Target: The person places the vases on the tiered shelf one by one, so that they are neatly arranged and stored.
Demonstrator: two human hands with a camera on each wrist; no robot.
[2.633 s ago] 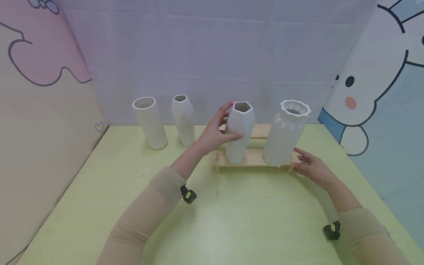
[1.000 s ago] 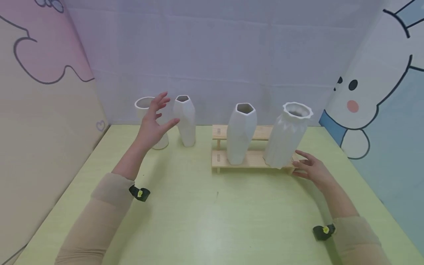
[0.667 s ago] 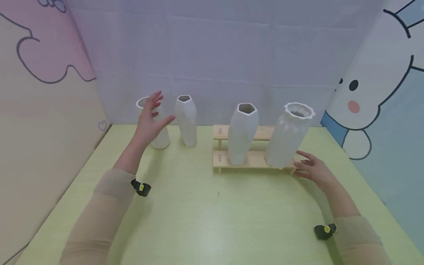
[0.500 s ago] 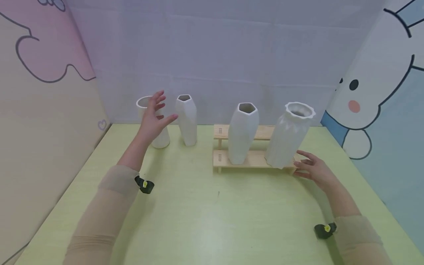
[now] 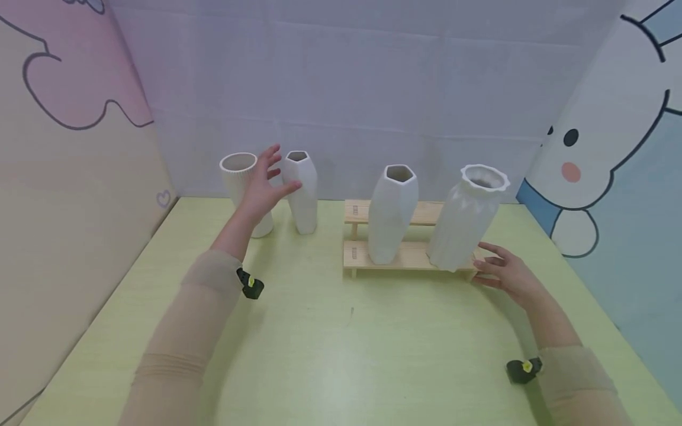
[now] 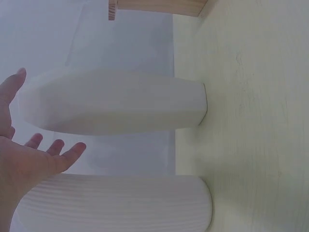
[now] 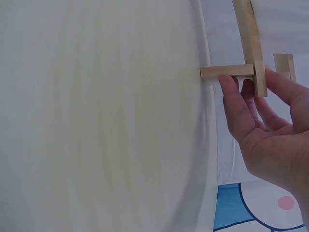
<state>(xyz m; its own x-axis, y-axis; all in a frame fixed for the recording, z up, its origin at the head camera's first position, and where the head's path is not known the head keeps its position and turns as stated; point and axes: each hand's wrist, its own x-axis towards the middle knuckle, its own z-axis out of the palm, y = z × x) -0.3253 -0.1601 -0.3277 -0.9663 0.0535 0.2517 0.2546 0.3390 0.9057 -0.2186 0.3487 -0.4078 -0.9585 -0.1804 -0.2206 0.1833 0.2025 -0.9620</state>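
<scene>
My left hand (image 5: 261, 189) is spread beside the narrow white faceted vase (image 5: 301, 201), thumb in front of its upper part. In the left wrist view, the thumb and fingers (image 6: 72, 153) lie on either side of the vase's top (image 6: 111, 101) without closing round it. The ribbed white cylinder vase (image 5: 238, 163) stands behind that hand, partly hidden by it. My right hand (image 5: 506, 275) holds the right end of a two-tier wooden rack (image 5: 410, 254); in the right wrist view, thumb and fingers pinch the shelf's end (image 7: 259, 82) near its leg.
On the rack's lower shelf stand a larger faceted white vase (image 5: 392, 216) and a fluted white vase with a wavy rim (image 5: 469, 216). A pale cloth wall (image 5: 362, 89) rises behind the light green table (image 5: 319, 355).
My left hand let go of the larger faceted vase on the rack, moved left to the cylinder vase, then shifted right towards the narrow faceted vase. The right hand stays at the rack.
</scene>
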